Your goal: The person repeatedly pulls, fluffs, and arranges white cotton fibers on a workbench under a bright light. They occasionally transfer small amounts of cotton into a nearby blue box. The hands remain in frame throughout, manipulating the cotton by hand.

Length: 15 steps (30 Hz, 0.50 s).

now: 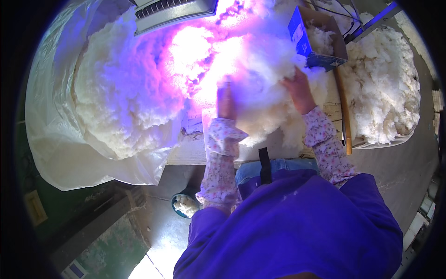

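A heap of loose white fluffy fibre [265, 69], much like raw cotton, lies in front of me under a strong purple-pink light. My left hand [226, 100] is over the near side of this heap, its fingers smeared by motion and glare, so its grip cannot be made out. At the heap's right side, my right hand [299, 93] touches the fluff with thumb and fingers apart. Close beyond it stands an open blue cardboard box [302, 39] with some fibre inside.
A large clear plastic bag [51, 139] full of fibre bulges at the left. Another full bag of fibre [383, 88] stands right, past a wooden edge [344, 111]. A lamp housing [174, 14] hangs at the top. Below left sits a small bucket [185, 205] holding fluff.
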Each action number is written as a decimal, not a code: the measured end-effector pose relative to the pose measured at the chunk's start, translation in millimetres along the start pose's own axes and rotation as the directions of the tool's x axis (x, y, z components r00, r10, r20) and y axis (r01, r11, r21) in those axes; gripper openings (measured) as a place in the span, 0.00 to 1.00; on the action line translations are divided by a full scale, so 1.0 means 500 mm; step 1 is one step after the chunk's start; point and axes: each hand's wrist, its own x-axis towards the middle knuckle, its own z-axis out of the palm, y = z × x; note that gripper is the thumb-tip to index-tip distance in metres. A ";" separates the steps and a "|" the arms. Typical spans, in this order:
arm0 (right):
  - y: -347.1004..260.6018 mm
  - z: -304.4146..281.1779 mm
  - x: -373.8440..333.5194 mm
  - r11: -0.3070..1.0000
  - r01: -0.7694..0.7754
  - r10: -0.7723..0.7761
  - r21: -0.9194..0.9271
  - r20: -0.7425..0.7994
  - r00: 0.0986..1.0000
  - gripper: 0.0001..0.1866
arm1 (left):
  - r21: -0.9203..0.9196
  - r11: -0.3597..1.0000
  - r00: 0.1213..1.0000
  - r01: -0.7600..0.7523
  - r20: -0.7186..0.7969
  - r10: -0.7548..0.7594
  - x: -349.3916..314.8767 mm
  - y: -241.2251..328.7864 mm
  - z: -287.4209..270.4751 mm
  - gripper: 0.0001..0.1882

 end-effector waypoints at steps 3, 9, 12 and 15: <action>0.009 0.015 -0.015 1.000 0.007 -0.008 0.012 0.157 0.987 0.18 | 0.705 0.691 0.987 0.160 -0.098 -0.128 -0.010 -0.030 0.030 0.19; 0.009 -0.079 0.008 0.910 -0.087 0.091 0.406 0.011 0.996 0.16 | -0.081 0.995 0.963 0.056 -0.258 -0.075 -0.005 0.003 -0.011 0.08; 0.043 -0.091 0.007 0.873 -0.181 0.150 0.453 0.104 0.983 0.15 | 0.180 0.968 0.978 0.173 -0.146 -0.148 -0.007 0.016 -0.031 0.09; 0.085 -0.087 0.005 0.795 -0.281 0.187 0.537 0.224 0.956 0.14 | 0.429 0.886 0.970 -0.176 -0.079 0.230 -0.024 0.016 -0.017 0.19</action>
